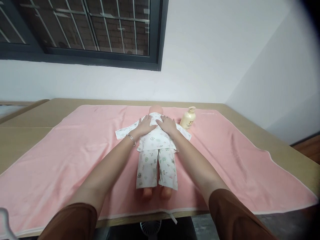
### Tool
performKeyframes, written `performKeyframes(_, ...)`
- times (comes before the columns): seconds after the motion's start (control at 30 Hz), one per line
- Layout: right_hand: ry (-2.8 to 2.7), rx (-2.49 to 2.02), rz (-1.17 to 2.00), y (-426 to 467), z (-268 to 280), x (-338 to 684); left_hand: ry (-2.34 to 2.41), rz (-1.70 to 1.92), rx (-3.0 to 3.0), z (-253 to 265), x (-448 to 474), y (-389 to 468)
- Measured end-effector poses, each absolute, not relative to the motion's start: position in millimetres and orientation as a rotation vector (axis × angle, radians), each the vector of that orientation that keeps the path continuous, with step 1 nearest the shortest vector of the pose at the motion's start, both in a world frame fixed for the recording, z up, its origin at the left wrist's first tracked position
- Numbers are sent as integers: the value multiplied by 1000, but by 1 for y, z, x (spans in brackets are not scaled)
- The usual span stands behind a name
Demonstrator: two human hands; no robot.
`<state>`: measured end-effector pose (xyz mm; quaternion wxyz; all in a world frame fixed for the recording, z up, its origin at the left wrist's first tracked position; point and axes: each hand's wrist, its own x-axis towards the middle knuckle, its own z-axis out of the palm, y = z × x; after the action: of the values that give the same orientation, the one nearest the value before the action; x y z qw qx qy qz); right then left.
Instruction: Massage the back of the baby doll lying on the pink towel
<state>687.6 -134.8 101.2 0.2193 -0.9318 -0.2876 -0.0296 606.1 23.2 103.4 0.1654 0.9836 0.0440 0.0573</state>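
A baby doll [156, 138] in white printed pajamas lies on a pink cloth [82, 143], its head at the far end and its bare feet toward me. My left hand [145, 125] rests flat on the left side of the doll's upper body, near the shoulder. On the right side, my right hand [167, 125] lies the same way, fingers stretched out. The thumbs point toward each other across the pajama top. Both sleeves spread outward from under my hands. A silver bracelet [131, 139] circles my left wrist.
A cream pump bottle [188, 119] leans on the cloth to the right of the doll. The cloth covers much of a wooden table [30, 135], which meets a white wall [200, 60]. A barred window [100, 30] is behind. Below the near edge is a small fan [150, 227].
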Motion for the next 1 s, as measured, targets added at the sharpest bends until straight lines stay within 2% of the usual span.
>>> performKeyframes(0.77, -728, -2566, -80, -134, 93, 685, 246, 293, 2743, 100, 600, 5)
performKeyframes(1.0, -737, -2544, -80, -135, 94, 679, 243, 365, 2693, 85, 602, 11)
